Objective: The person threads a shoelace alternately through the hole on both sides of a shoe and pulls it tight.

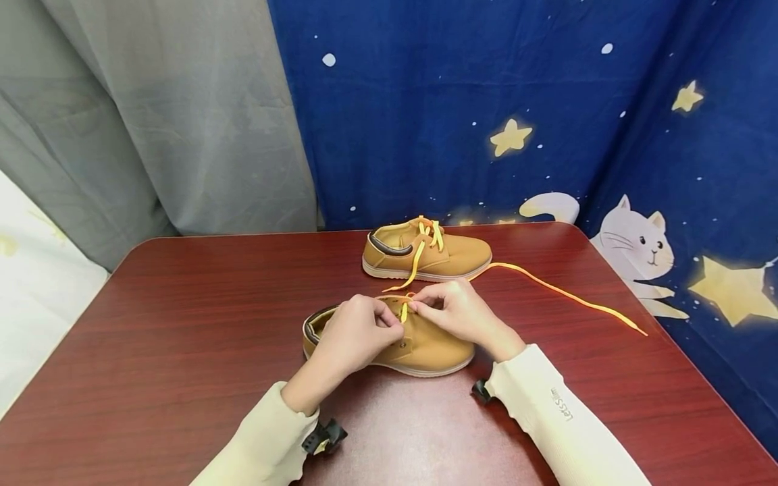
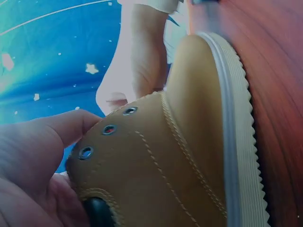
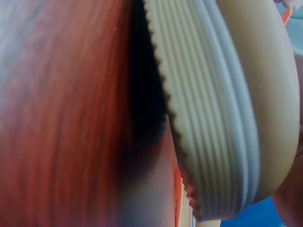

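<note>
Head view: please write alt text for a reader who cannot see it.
A person's right hand appears to pinch a yellow lace at a tan shoe on a reddish-brown table, the left hand beside it. A similar shoe stands behind, a long lace trailing right. Behind hang a grey curtain and a starry blue curtain.

Pale cream on both arms here! The left sleeve (image 1: 258,439), bottom centre-left, finishes in a wavy cuff, a chunky black fitting (image 1: 324,437) right beside it. And over at lower right, the right sleeve (image 1: 574,432) shows slim dark lettering (image 1: 560,403), another black piece (image 1: 481,391) poking out below its cuff.
</note>
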Action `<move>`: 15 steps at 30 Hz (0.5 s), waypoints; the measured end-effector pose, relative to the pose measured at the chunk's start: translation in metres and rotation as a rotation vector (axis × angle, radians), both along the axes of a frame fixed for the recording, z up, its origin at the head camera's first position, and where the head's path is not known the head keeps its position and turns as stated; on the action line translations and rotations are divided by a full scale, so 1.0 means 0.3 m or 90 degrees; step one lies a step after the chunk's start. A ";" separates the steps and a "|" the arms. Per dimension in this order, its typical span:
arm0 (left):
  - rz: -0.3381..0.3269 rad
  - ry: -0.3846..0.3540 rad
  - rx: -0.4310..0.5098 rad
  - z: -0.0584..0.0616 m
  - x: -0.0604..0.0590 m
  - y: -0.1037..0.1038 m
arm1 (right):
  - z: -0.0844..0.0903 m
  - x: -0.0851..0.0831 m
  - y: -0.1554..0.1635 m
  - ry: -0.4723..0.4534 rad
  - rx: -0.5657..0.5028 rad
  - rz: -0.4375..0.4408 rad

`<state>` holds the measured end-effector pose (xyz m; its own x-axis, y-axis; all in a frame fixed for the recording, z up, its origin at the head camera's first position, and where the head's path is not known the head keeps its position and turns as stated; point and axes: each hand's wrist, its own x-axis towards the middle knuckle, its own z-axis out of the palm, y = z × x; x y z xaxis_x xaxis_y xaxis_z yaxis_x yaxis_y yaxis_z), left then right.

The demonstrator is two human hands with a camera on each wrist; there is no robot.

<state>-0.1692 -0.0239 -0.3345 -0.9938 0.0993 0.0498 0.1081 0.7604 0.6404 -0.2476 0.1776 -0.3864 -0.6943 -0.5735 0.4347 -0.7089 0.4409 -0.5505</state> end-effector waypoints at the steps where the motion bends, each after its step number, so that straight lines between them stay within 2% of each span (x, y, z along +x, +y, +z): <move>1: -0.004 -0.004 0.006 0.003 0.005 -0.002 | 0.000 0.000 -0.001 0.002 -0.001 -0.002; 8: -0.031 0.010 -0.024 0.019 0.043 -0.004 | 0.000 0.002 -0.007 -0.002 -0.005 -0.035; 15: -0.021 0.010 -0.012 0.008 0.039 -0.006 | 0.039 0.030 -0.008 -0.040 0.047 -0.106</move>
<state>-0.1575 -0.0256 -0.3320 -0.9891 0.1333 0.0627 0.1431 0.7682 0.6241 -0.2386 0.1753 -0.3747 -0.8068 -0.4771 0.3484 -0.5879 0.5903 -0.5531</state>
